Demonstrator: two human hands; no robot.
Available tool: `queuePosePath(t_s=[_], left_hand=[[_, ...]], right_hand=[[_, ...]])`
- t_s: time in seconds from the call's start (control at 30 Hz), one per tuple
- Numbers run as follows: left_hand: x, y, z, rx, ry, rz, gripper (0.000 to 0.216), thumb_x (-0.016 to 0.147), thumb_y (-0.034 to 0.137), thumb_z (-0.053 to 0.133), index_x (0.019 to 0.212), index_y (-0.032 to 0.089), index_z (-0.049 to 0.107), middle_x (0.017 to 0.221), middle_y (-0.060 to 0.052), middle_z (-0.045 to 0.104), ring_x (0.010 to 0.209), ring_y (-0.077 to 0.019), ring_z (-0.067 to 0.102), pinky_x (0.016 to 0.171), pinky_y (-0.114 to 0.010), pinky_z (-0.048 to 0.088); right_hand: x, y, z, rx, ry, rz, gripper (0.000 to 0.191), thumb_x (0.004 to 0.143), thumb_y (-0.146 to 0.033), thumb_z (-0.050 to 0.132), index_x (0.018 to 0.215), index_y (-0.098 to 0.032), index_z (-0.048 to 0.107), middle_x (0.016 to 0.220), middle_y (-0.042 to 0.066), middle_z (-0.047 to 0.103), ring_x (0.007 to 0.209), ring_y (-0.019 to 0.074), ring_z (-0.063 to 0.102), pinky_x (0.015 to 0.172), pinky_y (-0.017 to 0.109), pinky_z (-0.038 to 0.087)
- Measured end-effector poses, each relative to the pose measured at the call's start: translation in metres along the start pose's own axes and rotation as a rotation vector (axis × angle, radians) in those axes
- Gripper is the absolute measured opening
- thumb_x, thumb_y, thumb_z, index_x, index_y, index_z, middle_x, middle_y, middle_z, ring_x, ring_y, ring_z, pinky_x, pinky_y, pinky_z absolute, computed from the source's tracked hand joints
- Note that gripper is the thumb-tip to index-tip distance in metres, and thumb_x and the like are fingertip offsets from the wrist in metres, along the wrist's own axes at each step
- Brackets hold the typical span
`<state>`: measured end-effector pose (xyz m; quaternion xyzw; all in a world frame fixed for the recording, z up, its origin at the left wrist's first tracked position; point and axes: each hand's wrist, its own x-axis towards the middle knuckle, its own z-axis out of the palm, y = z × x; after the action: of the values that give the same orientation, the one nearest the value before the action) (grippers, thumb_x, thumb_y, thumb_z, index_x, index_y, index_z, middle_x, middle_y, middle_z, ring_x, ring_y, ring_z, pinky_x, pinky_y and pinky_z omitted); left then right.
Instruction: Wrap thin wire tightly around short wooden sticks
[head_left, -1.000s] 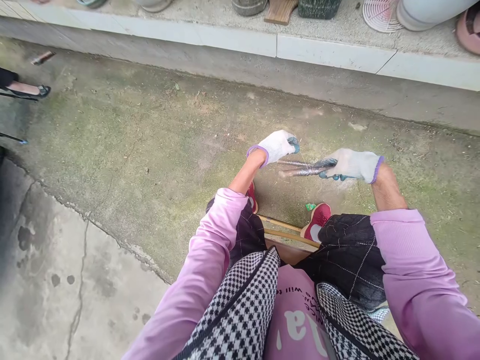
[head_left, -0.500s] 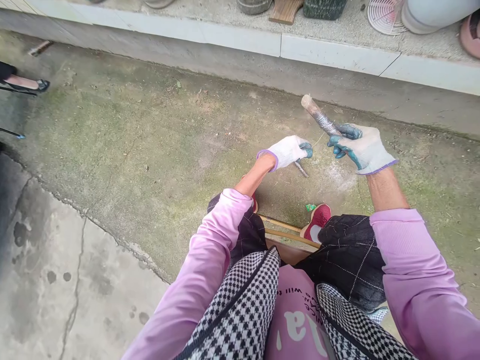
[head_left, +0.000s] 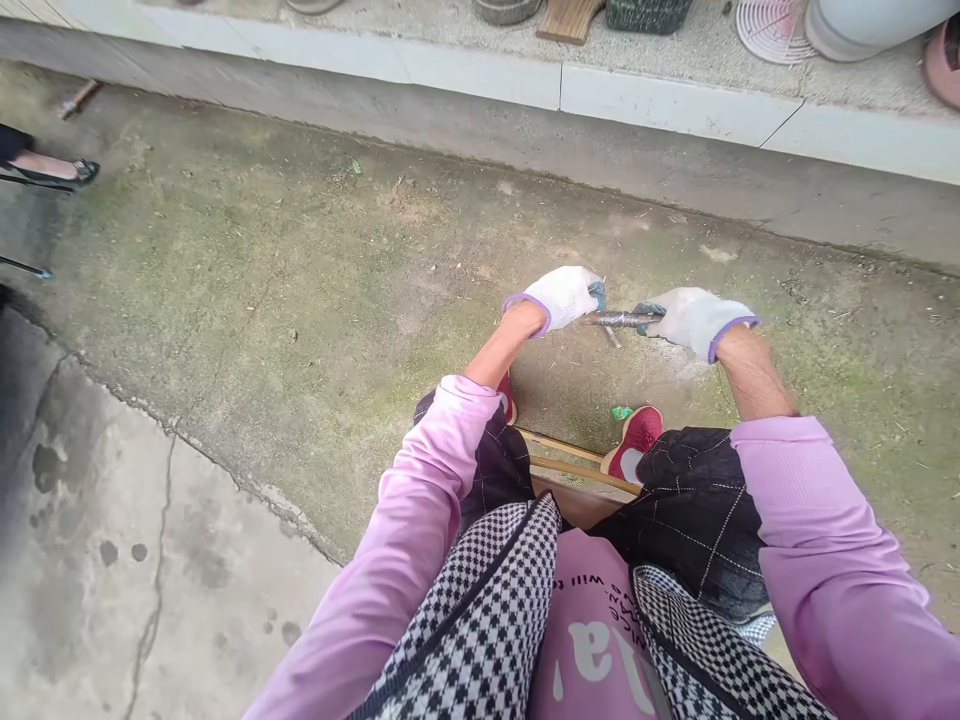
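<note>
My right hand, in a white knit glove with blue-green coated fingers, is closed around a short wooden stick wound with silvery wire. The stick now lies nearly level, its far end reaching toward my left hand. That hand wears a matching glove, and its fingertips are pinched together near the stick's end. A thin wire ran from there to the stick in the earlier frame; now it hardly shows. Just below the stick, a small grey rod is visible; whether it lies on the ground I cannot tell.
Mossy concrete ground spreads before me, bordered by a raised ledge with pots, a wooden board and a white bucket. My red shoe is near a green scrap. Another person's foot shows at far left.
My right hand has come down and left, turning the wire-wound stick from a raised slant to nearly level. My left hand has shifted slightly left and up, staying closed.
</note>
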<state>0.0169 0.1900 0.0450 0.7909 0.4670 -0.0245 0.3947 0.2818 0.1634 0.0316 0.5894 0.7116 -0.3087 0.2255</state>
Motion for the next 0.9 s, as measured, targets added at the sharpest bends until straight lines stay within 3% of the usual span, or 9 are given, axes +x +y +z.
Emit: queuePosePath(t_s=[0.13, 0.27, 0.4, 0.53, 0.67, 0.8, 0.9], left_hand=[[0.000, -0.004, 0.001, -0.098, 0.002, -0.009, 0.021, 0.104, 0.020, 0.072, 0.084, 0.021, 0.078, 0.079, -0.003, 0.071, 0.091, -0.0219, 0.057, 0.094, -0.039, 0.049], [0.002, -0.003, -0.002, -0.362, -0.004, 0.004, 0.014, 0.101, 0.020, 0.072, 0.086, 0.022, 0.072, 0.085, 0.001, 0.069, 0.092, -0.0197, 0.055, 0.093, -0.037, 0.050], [0.003, 0.005, -0.001, -0.577, -0.005, -0.006, 0.015, 0.103, 0.014, 0.070, 0.090, 0.021, 0.070, 0.090, -0.002, 0.071, 0.090, -0.0186, 0.054, 0.093, -0.038, 0.054], [0.000, 0.013, 0.006, -0.574, -0.058, 0.009, 0.023, 0.109, 0.012, 0.068, 0.089, 0.020, 0.074, 0.082, 0.000, 0.068, 0.085, -0.0180, 0.052, 0.091, -0.038, 0.051], [-0.001, 0.017, 0.014, -0.504, -0.125, 0.007, 0.028, 0.113, 0.014, 0.070, 0.087, 0.021, 0.074, 0.079, 0.001, 0.066, 0.085, -0.0191, 0.052, 0.087, -0.038, 0.046], [-0.002, 0.021, 0.018, -0.452, -0.171, 0.026, 0.032, 0.113, 0.010, 0.071, 0.083, 0.021, 0.071, 0.078, 0.000, 0.067, 0.084, -0.0191, 0.050, 0.088, -0.041, 0.045], [-0.004, 0.025, 0.017, -0.460, -0.170, 0.022, 0.035, 0.109, 0.006, 0.073, 0.079, 0.022, 0.068, 0.074, 0.000, 0.066, 0.085, -0.0190, 0.050, 0.090, -0.041, 0.046]], right_hand=[[-0.012, 0.004, 0.003, 0.299, -0.156, -0.081, 0.035, 0.093, -0.046, 0.093, 0.122, -0.029, 0.104, 0.082, 0.003, 0.084, 0.076, 0.0251, 0.078, 0.068, 0.033, 0.055], [-0.032, 0.016, -0.002, 0.771, -0.197, -0.226, 0.054, 0.076, -0.059, 0.106, 0.121, -0.028, 0.103, 0.092, 0.003, 0.089, 0.073, 0.0222, 0.074, 0.063, 0.032, 0.058], [-0.038, 0.015, -0.007, 1.110, 0.066, -0.219, 0.062, 0.070, -0.059, 0.114, 0.120, -0.026, 0.096, 0.098, 0.007, 0.090, 0.076, 0.0234, 0.072, 0.064, 0.036, 0.063], [-0.024, 0.005, -0.005, 1.320, 0.378, -0.145, 0.061, 0.067, -0.045, 0.117, 0.112, -0.025, 0.081, 0.089, 0.004, 0.082, 0.071, 0.0194, 0.066, 0.060, 0.035, 0.061], [-0.014, 0.000, -0.005, 1.356, 0.486, -0.064, 0.059, 0.082, -0.055, 0.113, 0.119, -0.028, 0.075, 0.080, -0.001, 0.072, 0.065, 0.0172, 0.060, 0.053, 0.031, 0.056], [-0.015, 0.001, -0.007, 1.386, 0.514, -0.038, 0.061, 0.105, -0.075, 0.092, 0.144, -0.030, 0.079, 0.077, -0.002, 0.061, 0.064, 0.0187, 0.052, 0.052, 0.032, 0.049], [-0.013, 0.005, -0.007, 1.369, 0.477, -0.048, 0.068, 0.105, -0.082, 0.087, 0.148, -0.031, 0.078, 0.078, -0.001, 0.060, 0.067, 0.0213, 0.052, 0.056, 0.035, 0.050]])
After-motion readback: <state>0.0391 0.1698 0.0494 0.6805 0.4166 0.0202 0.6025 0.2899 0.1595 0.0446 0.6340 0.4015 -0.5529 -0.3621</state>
